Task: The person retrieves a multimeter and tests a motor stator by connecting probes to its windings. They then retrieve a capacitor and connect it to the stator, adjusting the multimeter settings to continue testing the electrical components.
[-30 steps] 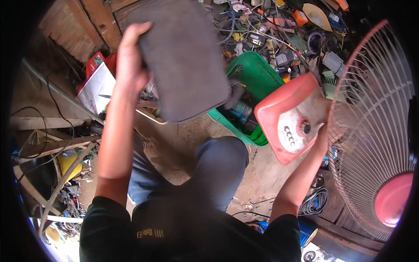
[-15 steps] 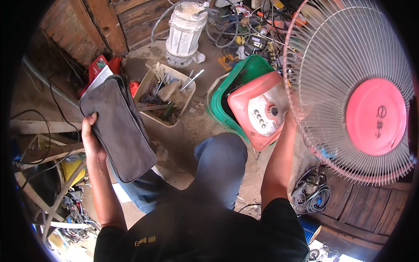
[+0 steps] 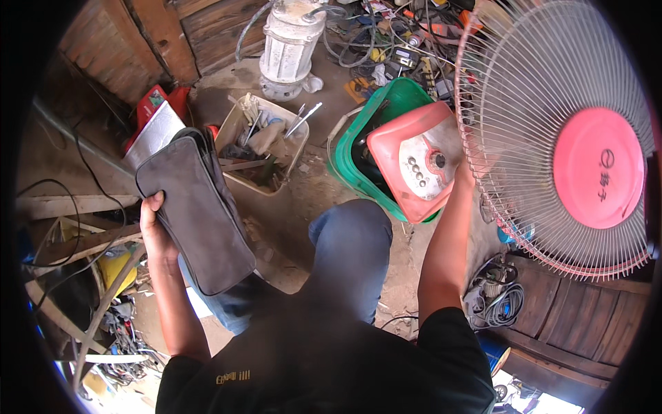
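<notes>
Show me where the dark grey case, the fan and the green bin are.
Dark grey case (image 3: 195, 219): head view, on the middle of its broad side.
Fan (image 3: 580, 160): head view, on its round pink centre cap.
Green bin (image 3: 408, 96): head view, inside its far wall.

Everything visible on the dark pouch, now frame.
The pouch is dark grey, long and roughly rectangular with rounded corners; it looks like soft fabric, slightly creased. A darker seam or zip line runs along its edge, and the side facing the bins shows some thickness. It is held tilted, upper end toward the picture's left, broad face to the camera. The left hand grips its left edge, thumb on the face. Its lower end overlaps the left leg in view; contact and contents can't be told.
</notes>
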Demonstrator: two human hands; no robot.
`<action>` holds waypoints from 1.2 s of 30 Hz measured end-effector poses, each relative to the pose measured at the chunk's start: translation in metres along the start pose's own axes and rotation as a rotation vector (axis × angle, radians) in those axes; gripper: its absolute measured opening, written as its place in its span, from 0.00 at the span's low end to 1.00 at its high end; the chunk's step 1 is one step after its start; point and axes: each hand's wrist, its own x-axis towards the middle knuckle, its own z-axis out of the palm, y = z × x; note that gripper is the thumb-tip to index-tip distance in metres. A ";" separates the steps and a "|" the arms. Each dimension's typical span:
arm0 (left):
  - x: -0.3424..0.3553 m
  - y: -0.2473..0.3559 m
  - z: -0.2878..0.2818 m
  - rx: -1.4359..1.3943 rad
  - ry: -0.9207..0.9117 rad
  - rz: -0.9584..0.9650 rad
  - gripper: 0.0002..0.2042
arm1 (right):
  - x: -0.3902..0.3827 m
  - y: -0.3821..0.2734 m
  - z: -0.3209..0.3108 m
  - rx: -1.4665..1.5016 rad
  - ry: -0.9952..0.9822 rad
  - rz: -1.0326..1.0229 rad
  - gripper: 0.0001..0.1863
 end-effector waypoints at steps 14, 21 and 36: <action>-0.002 -0.013 -0.003 0.079 -0.014 -0.020 0.28 | -0.008 -0.061 -0.020 0.344 0.038 0.019 0.24; -0.012 -0.008 0.006 0.080 -0.006 -0.014 0.25 | -0.010 -0.054 -0.016 0.090 0.026 -0.050 0.27; -0.010 -0.008 0.030 0.126 -0.013 0.000 0.26 | -0.020 -0.011 0.015 -1.014 0.179 -0.497 0.31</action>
